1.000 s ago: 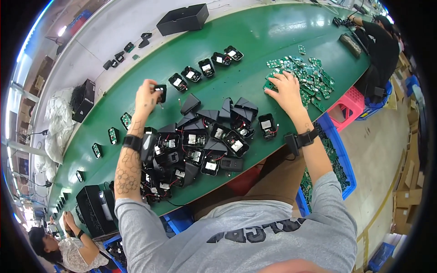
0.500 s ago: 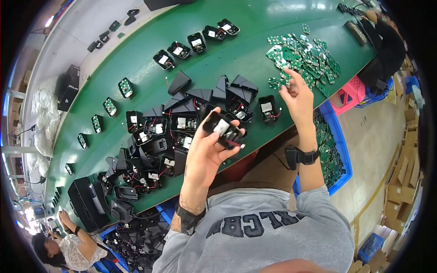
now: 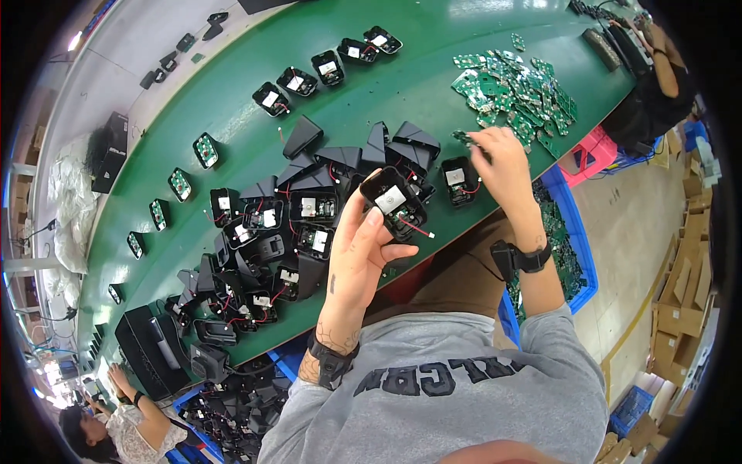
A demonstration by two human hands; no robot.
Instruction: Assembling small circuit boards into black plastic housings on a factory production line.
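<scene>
My left hand (image 3: 362, 251) holds a black plastic housing (image 3: 393, 199) with its open side up. Inside it are a white block and a bit of circuitry, and a red lead with a white plug hangs out. Between the thumb and fingers of my right hand (image 3: 502, 162) is a small green circuit board (image 3: 464, 138), held just in front of a loose heap of circuit boards (image 3: 514, 93). Another open housing (image 3: 460, 182) with a white block lies on the table between my hands. A pile of black housings (image 3: 309, 205) spreads left of my left hand.
Open housings (image 3: 328, 68) line the far side of the green table (image 3: 417, 85); several with green boards (image 3: 206, 150) stand at the left. Blue crates hold boards (image 3: 564, 255) and black housings (image 3: 239, 406). Co-workers sit at the lower left (image 3: 127, 425) and upper right (image 3: 649, 100).
My right hand has drawn a circuit board away from the heap, slightly left and nearer. My left hand has moved right and turned the housing so its inside faces up more.
</scene>
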